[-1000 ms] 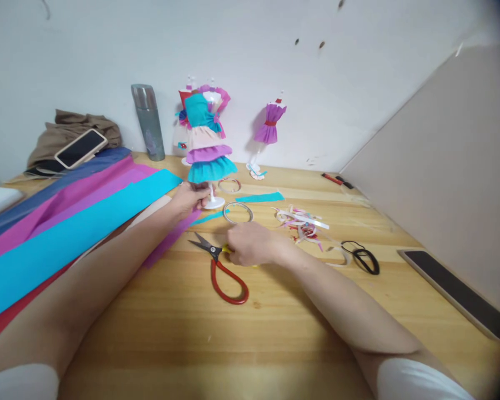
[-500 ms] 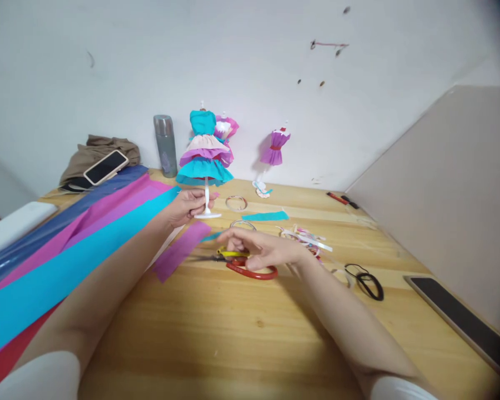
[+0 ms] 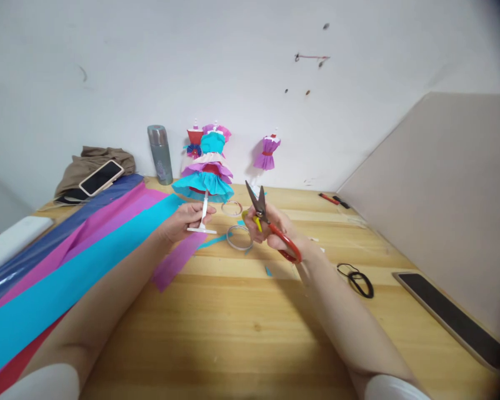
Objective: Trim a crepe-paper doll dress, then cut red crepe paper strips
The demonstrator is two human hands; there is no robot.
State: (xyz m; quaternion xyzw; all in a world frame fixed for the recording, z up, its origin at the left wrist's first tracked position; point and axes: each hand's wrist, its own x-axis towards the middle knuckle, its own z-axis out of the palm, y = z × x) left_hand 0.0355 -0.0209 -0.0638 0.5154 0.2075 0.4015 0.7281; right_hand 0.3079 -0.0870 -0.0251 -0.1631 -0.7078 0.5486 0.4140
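My left hand is closed around the white stand of a small dress form. The form wears a layered paper dress in turquoise, pale pink, purple and red, and it leans slightly right. My right hand holds scissors with red and yellow handles, raised above the table with the blades parted and pointing up and left. Below the form lies a purple paper strip, with a thin turquoise strip beside it. Between my hands rests a roll of tape.
Two dressed forms stand behind, one in red, one in purple. Coloured paper sheets run along the left, near a phone and a flask. Black hair ties and a dark flat device lie right.
My right hand has picked the scissors up off the table and turned them blades upward. The dress form in my left hand has tilted and come lower, uncovering the red form behind.
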